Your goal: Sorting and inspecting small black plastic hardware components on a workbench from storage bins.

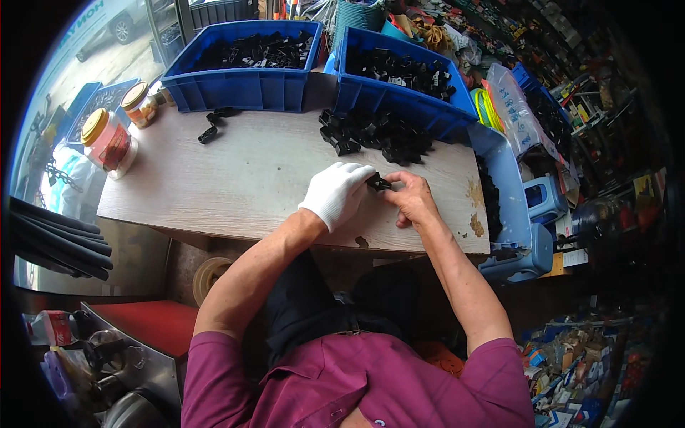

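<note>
Pinching a small black part (378,182), the gloved left hand (335,191) and bare right hand (412,197) hold it over the pale table (250,171).

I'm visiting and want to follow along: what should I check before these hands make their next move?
1. Black part held between both hands: ok.
2. Left hand gloved: ok.
3. Right hand gloved: not ok, it is bare.
4. Pile of black parts near the hands: ok, just beyond them.
5. Lidded jars away from the hands: ok, off to the left.
6. Part undamaged: cannot tell, fingers partly cover it.
</note>
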A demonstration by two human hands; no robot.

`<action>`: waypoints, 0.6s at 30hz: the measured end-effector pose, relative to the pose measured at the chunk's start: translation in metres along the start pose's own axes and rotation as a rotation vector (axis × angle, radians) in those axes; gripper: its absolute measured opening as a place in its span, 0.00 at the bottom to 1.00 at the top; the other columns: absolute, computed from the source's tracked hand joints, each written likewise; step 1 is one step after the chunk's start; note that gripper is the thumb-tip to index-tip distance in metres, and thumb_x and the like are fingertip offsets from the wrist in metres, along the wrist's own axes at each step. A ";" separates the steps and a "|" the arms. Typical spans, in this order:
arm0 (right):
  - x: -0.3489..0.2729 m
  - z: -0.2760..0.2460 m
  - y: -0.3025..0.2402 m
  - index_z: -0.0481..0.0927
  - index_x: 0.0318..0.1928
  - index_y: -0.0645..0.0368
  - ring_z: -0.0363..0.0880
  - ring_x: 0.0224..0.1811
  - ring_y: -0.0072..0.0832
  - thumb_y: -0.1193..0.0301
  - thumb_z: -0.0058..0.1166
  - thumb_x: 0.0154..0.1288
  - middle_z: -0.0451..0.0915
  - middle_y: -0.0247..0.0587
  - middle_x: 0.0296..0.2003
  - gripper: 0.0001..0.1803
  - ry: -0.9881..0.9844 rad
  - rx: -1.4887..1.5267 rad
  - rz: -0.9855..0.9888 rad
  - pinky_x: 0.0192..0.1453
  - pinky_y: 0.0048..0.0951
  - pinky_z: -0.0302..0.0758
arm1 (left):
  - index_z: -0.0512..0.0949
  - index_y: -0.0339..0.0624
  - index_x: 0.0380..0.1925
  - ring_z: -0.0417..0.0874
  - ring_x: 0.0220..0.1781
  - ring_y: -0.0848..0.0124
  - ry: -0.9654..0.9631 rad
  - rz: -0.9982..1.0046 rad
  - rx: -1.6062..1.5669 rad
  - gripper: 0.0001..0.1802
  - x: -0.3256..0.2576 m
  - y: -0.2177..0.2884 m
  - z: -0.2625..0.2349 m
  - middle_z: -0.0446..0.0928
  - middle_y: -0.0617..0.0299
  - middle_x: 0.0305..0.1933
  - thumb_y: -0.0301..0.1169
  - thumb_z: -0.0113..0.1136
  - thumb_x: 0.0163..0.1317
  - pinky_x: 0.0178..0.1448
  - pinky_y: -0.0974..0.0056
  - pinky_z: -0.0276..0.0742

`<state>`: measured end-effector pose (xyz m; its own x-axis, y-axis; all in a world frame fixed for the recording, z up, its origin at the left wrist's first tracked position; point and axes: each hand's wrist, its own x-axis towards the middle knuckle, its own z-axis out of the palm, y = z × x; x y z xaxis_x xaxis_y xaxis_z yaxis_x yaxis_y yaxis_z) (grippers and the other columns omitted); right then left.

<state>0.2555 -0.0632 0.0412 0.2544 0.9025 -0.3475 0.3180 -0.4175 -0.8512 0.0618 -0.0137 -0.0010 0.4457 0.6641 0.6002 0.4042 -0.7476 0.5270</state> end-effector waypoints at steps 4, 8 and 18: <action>0.004 0.000 0.004 0.83 0.51 0.59 0.62 0.07 0.18 0.76 0.64 0.61 0.73 0.29 0.14 0.16 -0.063 -0.008 -0.025 0.10 0.26 0.60 | 0.84 0.48 0.47 0.84 0.47 0.53 -0.183 0.088 0.080 0.14 0.016 0.001 0.007 0.85 0.57 0.45 0.27 0.61 0.62 0.51 0.54 0.83; 0.003 0.001 0.005 0.84 0.50 0.59 0.64 0.07 0.19 0.80 0.60 0.59 0.71 0.29 0.14 0.17 -0.029 -0.005 -0.033 0.11 0.27 0.62 | 0.85 0.53 0.51 0.85 0.46 0.54 -0.242 0.209 0.085 0.18 0.021 -0.005 0.014 0.85 0.60 0.45 0.28 0.61 0.60 0.51 0.55 0.83; 0.004 -0.004 0.012 0.83 0.52 0.65 0.61 0.08 0.16 0.79 0.64 0.60 0.72 0.26 0.15 0.18 -0.048 -0.047 -0.064 0.10 0.24 0.60 | 0.83 0.48 0.52 0.84 0.49 0.58 -0.199 0.277 0.119 0.20 0.004 0.001 0.011 0.84 0.61 0.48 0.30 0.62 0.58 0.52 0.55 0.79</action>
<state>0.2641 -0.0653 0.0312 0.1887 0.9312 -0.3120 0.3752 -0.3620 -0.8534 0.0723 -0.0117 -0.0047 0.6934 0.4335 0.5755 0.3310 -0.9011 0.2800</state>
